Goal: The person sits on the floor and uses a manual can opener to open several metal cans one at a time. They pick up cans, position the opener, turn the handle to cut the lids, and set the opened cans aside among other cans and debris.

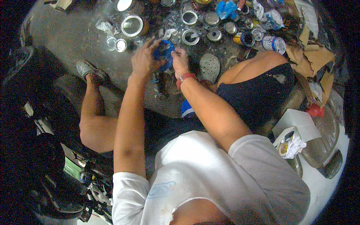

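Observation:
Between my two hands is a round blue thing point(165, 48), thin like a dish or a plastic cover; its exact kind I cannot make out. My left hand point(143, 60) holds its left side, the thumb lying across its lower part and the fingers stretched along the edge. On the opposite edge, my right hand point(180, 60) pinches it with bent fingers. A red band point(185, 77) circles my right wrist. Just below the blue thing, a small upright object point(158, 85) stands near the floor, too blurred to name.
Several open cans, among them a large one point(132, 26) and one with a stick in it point(190, 37), stand beyond my hands. A blue crumpled bag point(226, 9), a yellow-banded can point(243, 39) and torn cardboard point(315, 60) lie farther right. A white box point(296, 123) sits beside me.

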`<state>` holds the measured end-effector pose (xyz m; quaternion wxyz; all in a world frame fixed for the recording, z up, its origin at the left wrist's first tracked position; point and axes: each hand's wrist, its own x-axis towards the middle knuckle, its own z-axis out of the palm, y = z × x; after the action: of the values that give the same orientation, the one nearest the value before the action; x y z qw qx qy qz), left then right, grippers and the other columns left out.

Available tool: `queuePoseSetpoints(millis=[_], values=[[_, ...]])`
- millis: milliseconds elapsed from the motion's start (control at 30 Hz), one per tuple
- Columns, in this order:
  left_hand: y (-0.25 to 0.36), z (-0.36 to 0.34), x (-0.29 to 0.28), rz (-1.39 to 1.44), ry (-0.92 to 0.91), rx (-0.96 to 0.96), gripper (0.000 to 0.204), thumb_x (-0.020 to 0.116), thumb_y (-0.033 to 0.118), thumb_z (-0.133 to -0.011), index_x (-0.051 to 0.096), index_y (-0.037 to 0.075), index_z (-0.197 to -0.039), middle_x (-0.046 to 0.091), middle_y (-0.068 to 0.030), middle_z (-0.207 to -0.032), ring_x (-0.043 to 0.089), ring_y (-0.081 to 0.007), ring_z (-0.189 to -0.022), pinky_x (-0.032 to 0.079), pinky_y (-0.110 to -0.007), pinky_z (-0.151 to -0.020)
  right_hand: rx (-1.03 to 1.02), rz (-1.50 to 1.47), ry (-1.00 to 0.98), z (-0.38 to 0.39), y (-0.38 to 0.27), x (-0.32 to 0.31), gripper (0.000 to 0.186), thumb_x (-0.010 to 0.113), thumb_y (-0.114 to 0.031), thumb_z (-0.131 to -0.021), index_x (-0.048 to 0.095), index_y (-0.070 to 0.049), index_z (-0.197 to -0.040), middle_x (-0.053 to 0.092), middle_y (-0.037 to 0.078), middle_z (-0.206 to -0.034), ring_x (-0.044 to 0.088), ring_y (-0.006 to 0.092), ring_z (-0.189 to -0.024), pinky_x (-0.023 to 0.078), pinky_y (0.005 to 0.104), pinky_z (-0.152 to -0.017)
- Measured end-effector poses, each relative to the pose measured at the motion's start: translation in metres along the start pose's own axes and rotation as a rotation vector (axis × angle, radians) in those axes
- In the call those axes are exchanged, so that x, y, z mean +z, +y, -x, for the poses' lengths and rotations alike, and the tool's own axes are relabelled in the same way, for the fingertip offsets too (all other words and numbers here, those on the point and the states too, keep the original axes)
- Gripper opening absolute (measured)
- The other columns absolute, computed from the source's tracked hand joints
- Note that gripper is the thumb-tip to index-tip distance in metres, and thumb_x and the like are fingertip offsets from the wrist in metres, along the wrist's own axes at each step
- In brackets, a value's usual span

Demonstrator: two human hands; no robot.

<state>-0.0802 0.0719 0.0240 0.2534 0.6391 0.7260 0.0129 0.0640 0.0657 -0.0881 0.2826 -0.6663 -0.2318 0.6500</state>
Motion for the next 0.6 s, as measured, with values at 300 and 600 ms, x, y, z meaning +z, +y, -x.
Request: queuePoseSetpoints(millis=[300,600], values=[[-0.032,0.018,0.051,1.19,0.137,-0.53,0.077,0.072,0.025,-0.096,0.033,0.007,-0.16,0.054,-0.0292,-0.145,0.065,-0.039,-0.122,0.054,-0.043,-0.104,-0.11,0.134,0.05,-0.012,0.005,-0.004,0.031,0.067,-0.009,-0.095,0.06,-0.004,-0.125,0.066,0.011,-0.117,0.063,0.0248,-0.108,0.05,0.0402,-0.096],[-0.116,0.01,0.164,0.611,-0.109,-0.572,0.091,0.076,0.036,-0.09,0.027,0.004,-0.16,0.06,-0.0334,-0.136,0.067,-0.0484,-0.114,0.05,-0.05,-0.108,-0.087,0.126,0.086,-0.026,0.019,-0.001,0.033,0.061,0.001,-0.09,0.062,-0.001,-0.123,0.069,0.01,-0.112,0.066,0.0232,-0.103,0.052,0.0378,-0.093]])
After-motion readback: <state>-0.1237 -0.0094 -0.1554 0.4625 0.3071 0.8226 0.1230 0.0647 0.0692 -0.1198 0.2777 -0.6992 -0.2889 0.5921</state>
